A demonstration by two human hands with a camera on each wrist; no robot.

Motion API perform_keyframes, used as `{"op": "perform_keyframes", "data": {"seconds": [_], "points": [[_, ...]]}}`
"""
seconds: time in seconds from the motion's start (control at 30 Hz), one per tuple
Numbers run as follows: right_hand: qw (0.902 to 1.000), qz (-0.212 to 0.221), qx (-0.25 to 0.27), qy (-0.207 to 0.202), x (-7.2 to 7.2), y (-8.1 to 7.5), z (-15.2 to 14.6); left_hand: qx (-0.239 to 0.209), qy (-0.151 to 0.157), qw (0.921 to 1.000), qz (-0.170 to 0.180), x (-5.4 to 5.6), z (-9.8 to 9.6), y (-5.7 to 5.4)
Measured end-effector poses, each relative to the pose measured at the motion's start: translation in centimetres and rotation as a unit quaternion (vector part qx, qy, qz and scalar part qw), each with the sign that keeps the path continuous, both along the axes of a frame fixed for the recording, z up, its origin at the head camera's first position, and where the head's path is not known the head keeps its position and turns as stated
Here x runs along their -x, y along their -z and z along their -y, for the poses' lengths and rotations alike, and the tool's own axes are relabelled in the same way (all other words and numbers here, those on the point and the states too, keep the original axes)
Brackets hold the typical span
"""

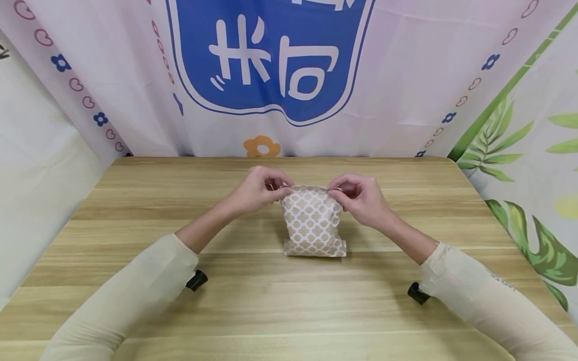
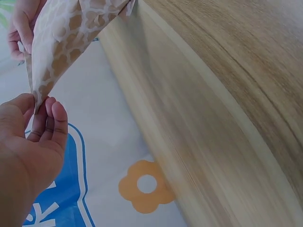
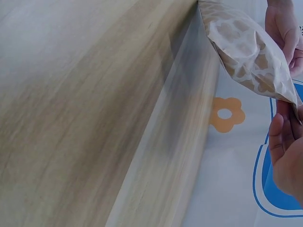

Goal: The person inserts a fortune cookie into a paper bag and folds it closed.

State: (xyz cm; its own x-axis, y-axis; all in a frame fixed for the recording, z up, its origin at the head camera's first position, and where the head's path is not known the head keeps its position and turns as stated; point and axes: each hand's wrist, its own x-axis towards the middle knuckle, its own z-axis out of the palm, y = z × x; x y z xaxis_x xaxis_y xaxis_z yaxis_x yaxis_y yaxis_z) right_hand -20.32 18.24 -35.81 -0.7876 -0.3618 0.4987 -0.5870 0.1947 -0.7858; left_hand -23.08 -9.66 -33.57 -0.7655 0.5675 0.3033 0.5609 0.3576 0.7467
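Observation:
A tan paper bag (image 1: 312,220) with a white lattice pattern stands near the middle of the table, bulging, its bottom edge toward me. My left hand (image 1: 265,188) pinches the bag's top left corner between thumb and fingers. At the top right corner, my right hand (image 1: 358,198) pinches the same edge. In the left wrist view the bag (image 2: 64,40) narrows to the corner gripped by the left hand (image 2: 35,142). The right wrist view has the puffed bag (image 3: 246,49) above the right hand (image 3: 289,156). What the bag contains is hidden.
The wooden table (image 1: 289,306) extends around the bag on all sides. Behind it hangs a pale curtain (image 1: 406,75) with a blue sign and an orange flower (image 1: 262,147). Black wrist mounts (image 1: 196,280) stick out below both sleeves.

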Motion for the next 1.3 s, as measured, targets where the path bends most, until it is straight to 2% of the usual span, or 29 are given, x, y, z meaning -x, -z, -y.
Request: {"op": "perform_keyframes", "data": {"seconds": [0.2, 0.33, 0.47, 0.63, 0.73, 1.07, 1.3], "points": [[0.9999, 0.009, 0.002, -0.006, 0.1, 0.2, -0.1, -0.016, 0.008, 0.9994, 0.030, -0.1, 0.2, 0.0], [0.9993, 0.034, -0.002, -0.013, 0.3, 0.4, -0.1, -0.011, 0.005, 0.9986, 0.051, -0.2, 0.3, 0.1], [0.9961, 0.085, -0.011, -0.022, 0.4, 0.5, -0.1, -0.007, 0.001, 0.9982, 0.060, -0.1, 0.4, 0.4], [0.9870, 0.155, -0.032, -0.026, 0.7, 0.9, -0.2, -0.010, 0.006, 0.9975, 0.069, 0.1, 0.5, 1.2], [0.9825, 0.178, -0.049, -0.023, 0.9, 1.2, -0.3, -0.006, 0.007, 0.9971, 0.076, 0.2, 0.6, 1.7], [0.9814, 0.150, -0.117, -0.027, 2.2, 2.9, -0.4, 0.022, 0.004, 0.9945, 0.103, 1.1, 0.7, 3.5], [0.9779, 0.158, -0.134, -0.028, 2.5, 3.7, -0.4, 0.044, -0.007, 0.9910, 0.126, 1.4, 0.6, 4.4]]}}
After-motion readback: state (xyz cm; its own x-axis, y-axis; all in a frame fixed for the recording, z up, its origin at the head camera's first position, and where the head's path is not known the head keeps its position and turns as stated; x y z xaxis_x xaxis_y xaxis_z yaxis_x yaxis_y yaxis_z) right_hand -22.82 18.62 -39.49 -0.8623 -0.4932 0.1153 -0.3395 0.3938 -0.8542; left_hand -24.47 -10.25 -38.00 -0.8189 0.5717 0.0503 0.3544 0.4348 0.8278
